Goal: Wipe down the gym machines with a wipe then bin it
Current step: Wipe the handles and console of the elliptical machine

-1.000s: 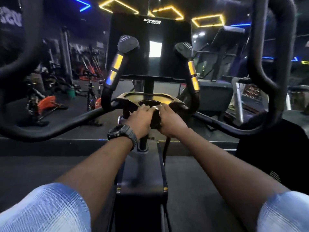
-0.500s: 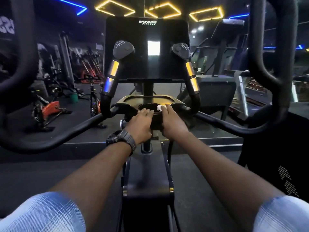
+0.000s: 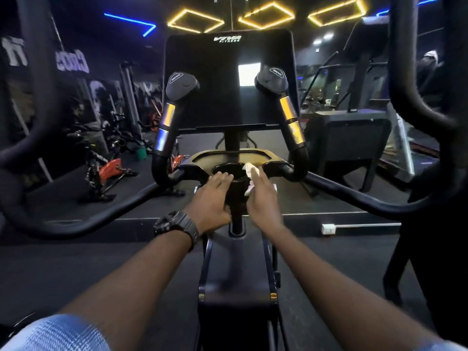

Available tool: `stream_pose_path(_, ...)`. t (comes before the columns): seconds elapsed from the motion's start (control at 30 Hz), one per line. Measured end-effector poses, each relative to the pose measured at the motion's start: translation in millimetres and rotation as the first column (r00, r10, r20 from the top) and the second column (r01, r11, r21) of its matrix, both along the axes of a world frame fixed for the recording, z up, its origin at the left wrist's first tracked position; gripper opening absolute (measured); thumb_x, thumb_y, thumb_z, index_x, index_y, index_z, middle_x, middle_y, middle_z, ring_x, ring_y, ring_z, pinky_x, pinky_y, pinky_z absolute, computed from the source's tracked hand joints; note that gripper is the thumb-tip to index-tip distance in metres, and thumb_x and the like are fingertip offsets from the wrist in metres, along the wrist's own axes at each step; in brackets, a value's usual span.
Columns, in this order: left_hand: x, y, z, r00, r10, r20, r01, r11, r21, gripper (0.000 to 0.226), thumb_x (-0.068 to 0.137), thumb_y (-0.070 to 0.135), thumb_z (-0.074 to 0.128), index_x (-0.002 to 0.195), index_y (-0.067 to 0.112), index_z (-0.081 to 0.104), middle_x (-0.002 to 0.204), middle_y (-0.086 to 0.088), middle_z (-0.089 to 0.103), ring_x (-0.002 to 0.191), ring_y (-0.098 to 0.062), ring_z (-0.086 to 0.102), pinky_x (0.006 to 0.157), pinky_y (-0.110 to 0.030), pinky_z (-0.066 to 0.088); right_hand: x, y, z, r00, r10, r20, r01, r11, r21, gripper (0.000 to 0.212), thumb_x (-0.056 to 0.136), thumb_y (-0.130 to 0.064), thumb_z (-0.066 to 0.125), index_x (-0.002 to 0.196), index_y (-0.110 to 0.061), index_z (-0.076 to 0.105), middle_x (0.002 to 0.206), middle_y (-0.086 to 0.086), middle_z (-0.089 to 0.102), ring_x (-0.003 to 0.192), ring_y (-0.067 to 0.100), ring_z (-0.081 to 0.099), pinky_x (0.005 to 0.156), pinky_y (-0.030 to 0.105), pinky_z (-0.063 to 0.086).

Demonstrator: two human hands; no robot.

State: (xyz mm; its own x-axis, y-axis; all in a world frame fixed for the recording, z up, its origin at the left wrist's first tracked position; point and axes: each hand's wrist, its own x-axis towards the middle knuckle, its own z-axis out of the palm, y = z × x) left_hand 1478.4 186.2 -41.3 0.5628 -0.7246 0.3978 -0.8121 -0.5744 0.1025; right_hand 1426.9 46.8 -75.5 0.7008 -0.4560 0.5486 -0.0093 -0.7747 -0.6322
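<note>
A: While both arms reach forward, the right hand (image 3: pixel 263 198) presses a white wipe (image 3: pixel 249 171) against the right side of the black cup holder (image 3: pixel 228 173) at the near edge of the machine's console tray (image 3: pixel 202 157). Fingers look fairly straight, the wipe caught under them; 1 bit of it sticks up past the fingertips, another shows lower, by the palm.

B: Left hand?

A: The left hand (image 3: pixel 211 201) lies flat on the left side of the same cup holder, fingers extended and relaxed, grasping nothing. A black watch (image 3: pixel 177 225) sits on that wrist.

B: Rest of the machine?

A: A dark screen (image 3: pixel 228 79) stands upright behind the tray, on a post. 2 short handles (image 3: pixel 168 117) rise at the tray's left and right corners, each with 2 reflective bands. Long black bars (image 3: pixel 76 224) sweep out to both sides. The column (image 3: pixel 236 274) runs down between the forearms.

B: Surroundings?

A: An orange-and-black exercise bike (image 3: pixel 109 171) sits at left on the dark floor. Another large machine (image 3: pixel 354 143) stands at right. Yellow light frames (image 3: pixel 196 21) hang overhead. Light blue sleeves (image 3: pixel 55 335) show at the bottom corners.
</note>
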Motion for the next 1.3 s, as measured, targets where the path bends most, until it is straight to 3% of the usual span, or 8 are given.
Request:
stream_pose_path(0.23,-13.1,-5.8,6.6,0.995,0.093,-0.028,-0.091,0.994,0.056,0.084,0.082,0.007,0.058,0.155,0.013,0.018,0.163,-0.004,0.018,0.151,-0.018,0.01,0.117,-0.034,0.022,34.5,21.7,-4.5,0.969,-0.085,0.23,-0.116,0.669,0.734,0.069,0.088,-0.053,0.024,0.152,-0.028,0.027,0.153,0.008,0.036,0.137,0.026,0.04,0.113,0.047,0.033)
stream_pose_path(0.33,-15.4,-8.3,8.6,0.992,0.128,-0.021,-0.126,0.99,0.067,0.085,0.081,0.006,0.058,0.156,0.015,0.017,0.163,-0.002,0.016,0.152,-0.017,0.009,0.115,-0.036,0.025,48.7,-10.9,6.3,0.979,-0.127,0.157,-0.049,0.602,0.797,0.069,0.083,-0.044,0.026,0.148,-0.024,0.035,0.145,0.009,0.046,0.129,0.026,0.047,0.111,0.046,0.035)
stream_pose_path(0.53,-18.5,-9.8,6.0,0.984,0.164,-0.063,-0.163,0.986,0.028,0.081,0.081,0.005,0.057,0.154,0.015,0.024,0.161,-0.004,0.023,0.151,-0.018,0.015,0.116,-0.037,0.027,-8.7,38.8,-29.2,0.988,0.008,0.152,-0.087,0.85,0.519,0.064,0.094,0.001,0.043,0.152,-0.023,0.033,0.154,0.003,0.038,0.136,0.022,0.042,0.108,0.029,0.033)
stream_pose_path(0.7,-21.2,-13.8,15.4,0.973,0.195,-0.12,-0.188,0.98,0.066,0.077,0.077,0.015,0.046,0.152,0.013,0.029,0.16,-0.007,0.027,0.15,-0.021,0.02,0.118,-0.042,0.028,-6.0,24.7,-41.2,0.921,-0.072,0.384,-0.115,0.889,0.442,0.035,0.086,0.001,0.06,0.117,-0.013,0.069,0.115,0.008,0.058,0.099,0.02,0.059,0.088,0.039,0.052)
stream_pose_path(0.83,-17.2,-10.6,20.1,0.955,0.168,-0.244,-0.179,0.983,-0.025,0.079,0.07,0.025,0.033,0.148,0.017,0.04,0.157,-0.004,0.035,0.148,-0.017,0.026,0.118,-0.037,0.028,-5.3,23.1,-44.4,0.956,0.05,0.29,-0.044,0.999,-0.027,0.012,0.086,-0.022,0.067,0.097,-0.02,0.068,0.102,0.002,0.056,0.083,0.024,0.058,0.063,0.037,0.049)
stream_pose_path(1.0,-10.8,0.5,13.0,0.854,-0.056,-0.517,-0.27,0.802,-0.533,0.057,0.073,0.021,0.044,0.125,0.016,0.065,0.125,-0.002,0.067,0.118,-0.012,0.059,0.102,-0.028,0.046,12.5,13.8,-15.6,0.93,0.009,0.367,0.243,0.734,-0.634,0.026,0.082,-0.029,0.064,0.107,-0.024,0.067,0.097,-0.002,0.061,0.095,0.026,0.053,0.08,0.041,0.036)
stream_pose_path(1.17,-0.1,0.7,-15.1,0.703,-0.351,-0.618,-0.445,0.461,-0.768,0.034,0.096,-0.001,0.042,0.121,0.009,0.063,0.117,-0.009,0.068,0.102,-0.015,0.063,0.086,-0.021,0.05,33.0,31.4,17.4,0.982,-0.017,0.186,0.168,0.513,-0.842,0.027,0.085,-0.025,0.051,0.106,-0.023,0.069,0.111,-0.002,0.061,0.109,0.026,0.052,0.096,0.047,0.029)
stream_pose_path(1.3,27.7,1.4,-26.5,0.652,-0.438,-0.619,-0.5,0.366,-0.785,0.032,0.093,0.022,0.049,0.124,0.023,0.058,0.117,0.0,0.066,0.111,-0.018,0.06,0.099,-0.038,0.046,61.8,53.7,55.7,0.983,-0.154,-0.1,0.005,0.57,-0.822,0.026,0.09,-0.024,0.049,0.107,-0.022,0.069,0.119,0.002,0.061,0.115,0.028,0.048,0.094,0.045,0.029)
